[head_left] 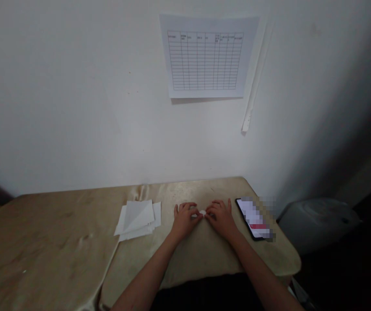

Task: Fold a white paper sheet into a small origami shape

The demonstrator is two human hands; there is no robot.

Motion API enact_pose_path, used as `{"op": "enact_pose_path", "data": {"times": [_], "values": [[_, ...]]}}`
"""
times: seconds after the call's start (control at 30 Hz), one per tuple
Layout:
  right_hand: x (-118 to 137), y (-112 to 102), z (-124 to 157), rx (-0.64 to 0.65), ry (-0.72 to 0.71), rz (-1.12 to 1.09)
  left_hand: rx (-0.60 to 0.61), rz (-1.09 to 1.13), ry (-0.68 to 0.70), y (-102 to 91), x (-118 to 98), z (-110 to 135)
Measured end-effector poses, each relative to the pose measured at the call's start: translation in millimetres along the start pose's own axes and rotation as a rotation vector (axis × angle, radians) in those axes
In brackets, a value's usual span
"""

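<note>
Between my two hands is a small white piece that looks like folded paper. My left hand pinches its left side with thumb and forefinger, the other fingers curving over the tabletop. On the opposite side my right hand pinches it too, with one finger raised. Most of the piece is hidden by my fingertips, so its exact shape cannot be made out. Left of my left hand lies a loose stack of white paper sheets, overlapping at uneven angles.
A lit phone, partly pixelated, lies to the right of my right hand. The table wears a shiny tan cover and meets the white wall. A printed grid sheet hangs there. A pale container stands beyond the table's right edge.
</note>
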State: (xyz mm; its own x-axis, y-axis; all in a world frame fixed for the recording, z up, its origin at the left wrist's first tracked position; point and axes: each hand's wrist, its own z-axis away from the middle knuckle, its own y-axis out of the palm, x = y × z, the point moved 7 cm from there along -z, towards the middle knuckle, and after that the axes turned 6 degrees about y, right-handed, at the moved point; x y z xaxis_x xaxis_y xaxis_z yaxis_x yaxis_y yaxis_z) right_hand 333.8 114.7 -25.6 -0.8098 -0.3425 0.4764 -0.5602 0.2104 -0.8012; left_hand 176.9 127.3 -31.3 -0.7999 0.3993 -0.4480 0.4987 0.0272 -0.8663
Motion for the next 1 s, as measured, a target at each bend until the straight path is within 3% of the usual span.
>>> {"op": "enact_pose_path", "data": {"times": [1.0], "values": [[-11.5,10.5,-3.8,-0.02,0.132,0.032,-0.026,-0.009,-0.037,-1.2,-2.7,-2.6]]}}
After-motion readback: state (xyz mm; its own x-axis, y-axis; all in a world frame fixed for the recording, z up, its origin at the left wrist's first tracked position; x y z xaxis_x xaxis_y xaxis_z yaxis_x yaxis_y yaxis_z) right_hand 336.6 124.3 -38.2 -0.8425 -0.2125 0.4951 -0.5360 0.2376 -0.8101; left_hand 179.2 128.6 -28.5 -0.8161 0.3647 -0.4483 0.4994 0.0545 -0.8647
